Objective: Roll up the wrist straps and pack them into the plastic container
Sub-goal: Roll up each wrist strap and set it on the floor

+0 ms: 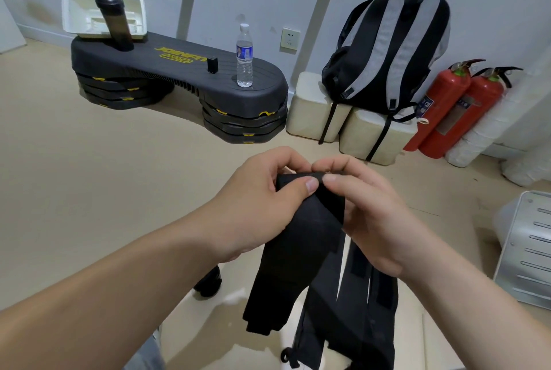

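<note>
Left hand (pixel 262 190): clasped the top edge of a black strap (pixel 301 238), thumb on the near face, fingers curled behind it.
Right hand (pixel 366 208): pinched the same edge just beside the left, the two thumb tips nearly touching.
Strap: held up in front of the person between both hands; it hung down from the pinch with its lower end loose.
Other straps (pixel 357 310): more black bands hung under the right wrist, two with darker patches. The right hand hid how they were held.
Dark thing (pixel 208 280): on the floor under the left forearm, partly hidden; I could not tell what it was.
Container (pixel 80 11): white, tipped up on its edge at the far left end of the bench (pixel 179 71), back to the wall, opening facing the room, well apart from the hands.
Shaker (pixel 114 23): stood upright just in front of the container, covering the middle of its opening.
Bench top: also carried a small black box (pixel 212 64) and, near its right end, an upright water bottle (pixel 244 56).
Backpack (pixel 387 50): black and grey, propped against the wall on white blocks (pixel 316 107).
Extinguishers (pixel 447 101): two red ones leaning right of the backpack.
Panel (pixel 530 250): grey and slotted, at the right edge.
</note>
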